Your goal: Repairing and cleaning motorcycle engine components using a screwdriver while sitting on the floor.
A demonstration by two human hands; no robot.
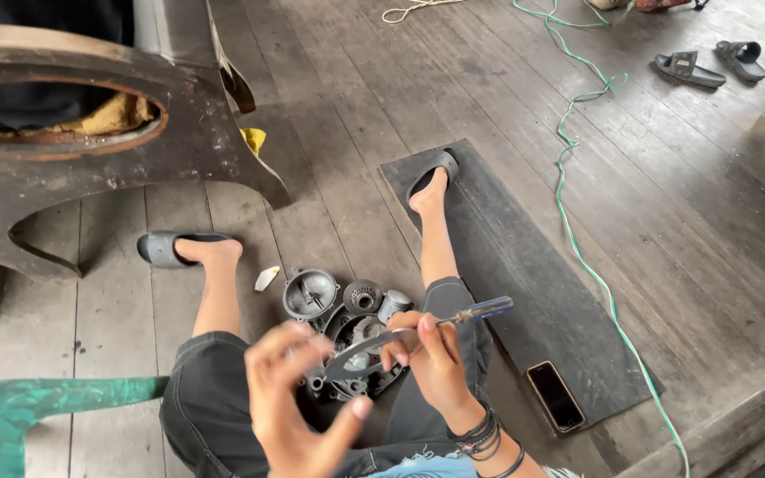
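Here two hands [356, 389] work one screwdriver [475, 312] over four metal parts [347, 319].

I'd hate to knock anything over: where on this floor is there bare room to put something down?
Free: the black mat between the right foot and the phone; also the planks right of the green cord, short of the spare sandals. Crowded: the metal parts between the legs, under the left hand and the right hand holding a screwdriver.

The left hand [298, 403] is blurred, so its grip cannot be told. The engine parts [347, 327] are partly hidden behind both hands. The green chair [19, 416] is cut off by the frame's edge.
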